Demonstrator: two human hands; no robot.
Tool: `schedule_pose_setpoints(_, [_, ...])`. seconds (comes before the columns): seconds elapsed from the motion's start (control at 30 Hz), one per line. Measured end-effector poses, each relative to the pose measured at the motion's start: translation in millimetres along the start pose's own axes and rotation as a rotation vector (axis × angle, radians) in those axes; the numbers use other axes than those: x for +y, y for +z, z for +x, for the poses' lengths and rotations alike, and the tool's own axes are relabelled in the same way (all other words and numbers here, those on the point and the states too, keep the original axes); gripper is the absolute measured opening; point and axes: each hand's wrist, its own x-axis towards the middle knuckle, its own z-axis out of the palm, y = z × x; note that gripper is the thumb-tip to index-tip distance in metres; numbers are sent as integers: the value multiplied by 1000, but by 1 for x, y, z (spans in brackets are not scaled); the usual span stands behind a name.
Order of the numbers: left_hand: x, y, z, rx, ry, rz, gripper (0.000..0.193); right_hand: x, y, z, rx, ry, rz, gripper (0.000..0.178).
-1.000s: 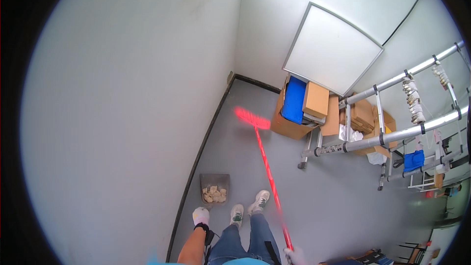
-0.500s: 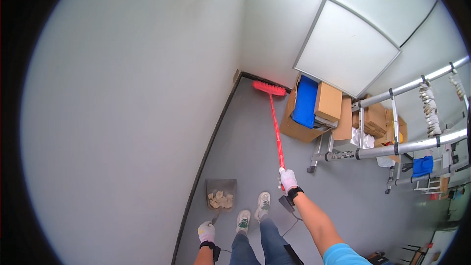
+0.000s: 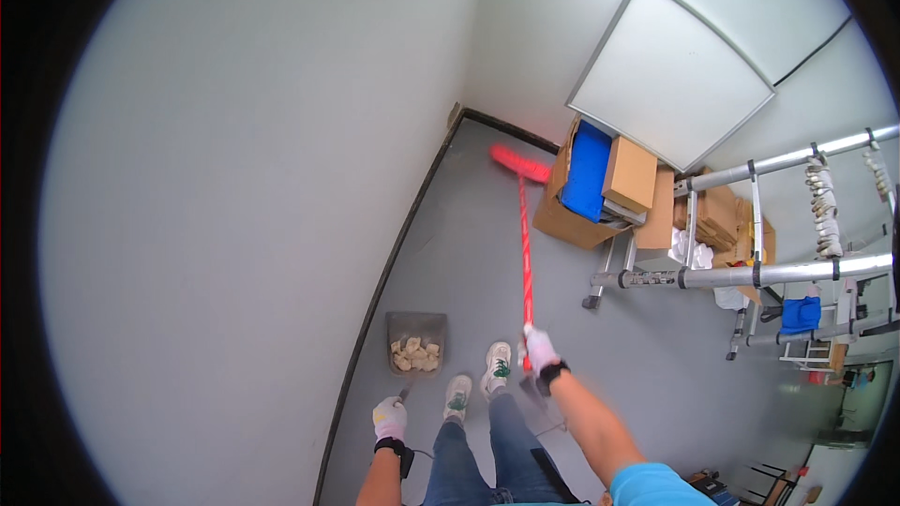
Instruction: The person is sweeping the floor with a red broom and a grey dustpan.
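Note:
My gloved right hand (image 3: pixel 541 349) is closed round the red handle of a long broom (image 3: pixel 527 253). Its red bristle head (image 3: pixel 520 163) is on the floor near the corner, slightly blurred and close to a cardboard box. In my left hand (image 3: pixel 390 418), also gloved, is the handle of a grey dustpan (image 3: pixel 417 320), which lies near the left wall. Several crumpled pale pieces (image 3: pixel 415 354) rest in the pan; they look like paper scraps, though I cannot tell for certain.
A cardboard box (image 3: pixel 574 226) with a blue item (image 3: pixel 587 171) in it stands by the back wall, below a leaning whiteboard (image 3: pixel 671 75). Right of it a metal ladder (image 3: pixel 750 275) extends across, with more cardboard (image 3: pixel 717 225) behind. My shoes (image 3: pixel 498 365) are beside the dustpan.
The broom head has come away from the back wall's base, toward me and slightly right, and has tilted. My right hand has shifted a little left. The dustpan stays in my left hand.

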Motion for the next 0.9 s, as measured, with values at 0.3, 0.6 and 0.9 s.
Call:
schedule_pose_setpoints(0.3, [-9,-10,-5,-9,-22,54,22,-7,-4,-228,96,291,67,29])
schedule_pose_setpoints(0.6, [-12,-5,1,-46,8,56,23,-40,18,-94,73,50,193,31])
schedule_pose_setpoints(0.9, [-11,-10,-8,-13,-68,18,22,-52,67,16,90,94,248,36])
